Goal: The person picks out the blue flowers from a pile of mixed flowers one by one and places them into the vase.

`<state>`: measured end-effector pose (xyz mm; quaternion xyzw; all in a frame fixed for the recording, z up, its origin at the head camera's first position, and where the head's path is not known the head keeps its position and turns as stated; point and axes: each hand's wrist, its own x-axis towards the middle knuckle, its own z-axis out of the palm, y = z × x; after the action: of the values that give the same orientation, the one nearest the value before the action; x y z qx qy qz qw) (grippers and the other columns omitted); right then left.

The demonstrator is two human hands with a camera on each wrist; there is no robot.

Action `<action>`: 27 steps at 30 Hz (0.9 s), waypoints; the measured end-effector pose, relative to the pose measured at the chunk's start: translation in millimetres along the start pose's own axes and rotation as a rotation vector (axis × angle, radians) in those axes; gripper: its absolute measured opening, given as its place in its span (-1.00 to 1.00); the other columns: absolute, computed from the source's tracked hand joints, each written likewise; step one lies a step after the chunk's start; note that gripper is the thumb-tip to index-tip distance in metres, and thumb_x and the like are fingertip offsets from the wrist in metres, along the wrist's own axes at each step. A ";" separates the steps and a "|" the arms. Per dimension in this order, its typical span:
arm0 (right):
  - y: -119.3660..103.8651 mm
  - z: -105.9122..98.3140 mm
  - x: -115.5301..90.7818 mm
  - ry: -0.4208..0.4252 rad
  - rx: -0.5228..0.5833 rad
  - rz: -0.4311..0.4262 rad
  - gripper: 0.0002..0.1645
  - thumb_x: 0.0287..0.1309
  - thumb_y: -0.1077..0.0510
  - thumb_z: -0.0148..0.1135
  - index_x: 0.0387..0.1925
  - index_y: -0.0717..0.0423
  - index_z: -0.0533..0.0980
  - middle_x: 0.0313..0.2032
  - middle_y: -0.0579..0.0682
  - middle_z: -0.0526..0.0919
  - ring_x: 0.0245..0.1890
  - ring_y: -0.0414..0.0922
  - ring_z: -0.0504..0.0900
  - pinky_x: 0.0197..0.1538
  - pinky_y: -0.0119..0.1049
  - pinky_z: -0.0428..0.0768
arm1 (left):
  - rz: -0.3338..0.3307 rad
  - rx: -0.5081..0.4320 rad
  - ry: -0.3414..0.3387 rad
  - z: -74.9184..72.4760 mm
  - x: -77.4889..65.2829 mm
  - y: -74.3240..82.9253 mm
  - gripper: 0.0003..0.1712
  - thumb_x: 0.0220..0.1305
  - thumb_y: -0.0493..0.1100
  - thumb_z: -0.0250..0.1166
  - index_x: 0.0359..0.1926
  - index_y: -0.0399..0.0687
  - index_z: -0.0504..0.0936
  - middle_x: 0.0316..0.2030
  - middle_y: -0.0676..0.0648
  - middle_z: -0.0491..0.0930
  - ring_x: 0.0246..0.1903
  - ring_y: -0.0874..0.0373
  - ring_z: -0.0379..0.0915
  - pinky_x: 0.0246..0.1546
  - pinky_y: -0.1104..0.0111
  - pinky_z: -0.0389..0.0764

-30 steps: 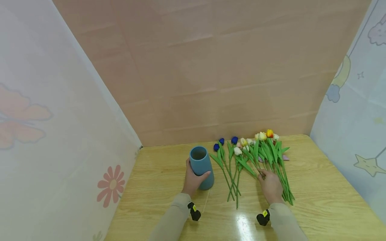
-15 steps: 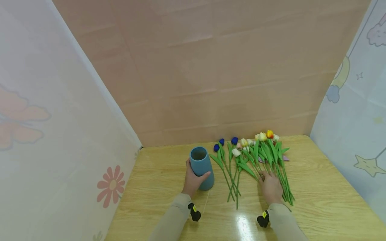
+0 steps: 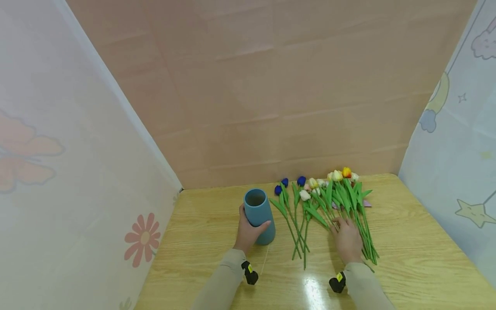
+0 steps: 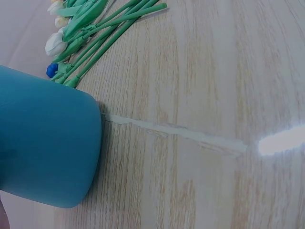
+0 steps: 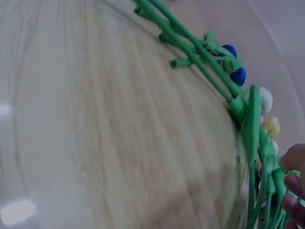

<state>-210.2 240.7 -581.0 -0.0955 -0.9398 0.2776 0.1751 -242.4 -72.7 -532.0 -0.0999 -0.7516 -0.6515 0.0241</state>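
Note:
A tall blue vase (image 3: 261, 217) stands on the table, its round mouth facing up with no flowers in it. My left hand (image 3: 246, 233) grips its side, thumb across the front; the left wrist view shows mostly the vase's wall (image 4: 47, 138). My right hand (image 3: 347, 242) is over the green stems of a pile of artificial tulips (image 3: 342, 196). In the right wrist view, the thumb and fingers of the right hand (image 5: 294, 188) are bent but apart, with no stem visibly pinched. A white tulip (image 3: 305, 195) lies left of that hand, its leaves spread.
Several blue tulips (image 3: 278, 190) lie between vase and pile, their stems crossing. An orange-yellow tulip (image 3: 346, 172) tops the pile by the brown back wall (image 3: 271, 107). Patterned cloths (image 3: 97, 172) bound both sides of the wooden table (image 3: 201, 224).
The white tulip's head has shifted slightly left and lower, and a stem end now shows by the right wrist. My right fingers have loosened over the stems. The left hand and vase stay put.

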 end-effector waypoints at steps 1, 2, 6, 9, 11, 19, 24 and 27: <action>-3.0 -0.3 -0.2 0.010 0.007 -0.013 -0.74 0.22 0.15 0.28 -0.08 0.17 0.60 -0.21 0.19 0.58 -0.29 0.10 0.56 -0.49 -0.10 0.53 | 0.001 -0.001 0.000 0.0 0.0 0.6 0.05 0.08 -0.07 0.49 0.43 0.20 0.00 0.30 -0.05 0.27 0.26 -0.06 0.28 0.22 -0.13 0.33; -6.6 -0.1 -0.3 0.017 0.010 -0.032 -0.75 0.20 0.17 0.30 -0.10 0.18 0.61 -0.23 0.18 0.59 -0.32 0.07 0.55 -0.50 -0.13 0.52 | 0.002 -0.001 0.000 0.0 0.0 1.2 0.04 0.08 -0.08 0.49 0.43 0.20 0.00 0.30 -0.05 0.27 0.26 -0.07 0.28 0.22 -0.13 0.33; -24.5 7.9 -3.2 0.047 0.005 -0.143 -0.84 0.11 0.23 0.37 -0.23 0.17 0.64 -0.34 0.10 0.61 -0.45 -0.03 0.55 -0.56 -0.26 0.46 | 0.001 -0.012 0.006 0.0 0.2 2.9 0.04 0.08 -0.11 0.49 0.43 0.18 0.01 0.30 -0.07 0.28 0.26 -0.10 0.28 0.21 -0.15 0.33; -40.2 18.8 -8.2 0.038 0.002 -0.220 -0.87 0.07 0.23 0.40 -0.30 0.13 0.63 -0.41 0.03 0.62 -0.52 -0.11 0.54 -0.56 -0.29 0.47 | -0.005 -0.007 0.007 -0.1 0.9 1.6 0.04 0.08 -0.09 0.49 0.43 0.21 0.00 0.30 -0.06 0.27 0.26 -0.09 0.28 0.21 -0.14 0.33; -51.9 25.5 -13.1 0.017 0.005 -0.258 -0.89 0.06 0.23 0.41 -0.33 0.09 0.63 -0.45 -0.03 0.62 -0.58 -0.20 0.50 -0.60 -0.36 0.42 | -0.004 0.001 0.007 0.0 1.6 -0.8 0.05 0.08 -0.07 0.49 0.43 0.21 0.00 0.30 -0.05 0.27 0.27 -0.07 0.28 0.21 -0.14 0.33; -80.7 44.9 -37.7 -0.167 -0.021 -0.253 -0.92 0.14 0.18 0.36 -0.38 0.05 0.57 -0.56 -0.17 0.51 -0.66 -0.34 0.35 -0.66 -0.48 0.30 | -0.024 0.004 0.004 1.1 2.1 -6.5 0.07 0.04 -0.01 0.51 0.42 0.23 0.00 0.32 -0.03 0.25 0.29 -0.06 0.25 0.24 -0.12 0.32; -80.0 48.6 -36.4 -0.277 -0.035 -0.107 -0.79 0.29 0.10 0.22 -0.33 0.17 0.46 -0.62 -0.08 0.48 -0.72 -0.25 0.37 -0.71 -0.40 0.30 | -0.008 0.017 0.007 1.0 2.7 -9.0 0.07 0.04 0.00 0.51 0.42 0.27 -0.01 0.32 -0.02 0.26 0.28 -0.05 0.27 0.23 -0.11 0.34; -77.3 50.1 -31.5 -0.336 -0.040 -0.029 -0.65 0.33 0.05 0.16 -0.19 0.32 0.41 -0.64 -0.02 0.48 -0.75 -0.19 0.42 -0.74 -0.34 0.32 | -0.001 0.015 0.013 0.8 2.6 -9.6 0.06 0.04 -0.01 0.51 0.42 0.28 0.00 0.31 -0.01 0.26 0.28 -0.04 0.28 0.22 -0.11 0.34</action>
<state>-206.7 143.5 -586.1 -0.0375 -0.9624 0.2685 0.0176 -246.6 -72.8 -541.0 -0.0950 -0.7562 -0.6467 0.0294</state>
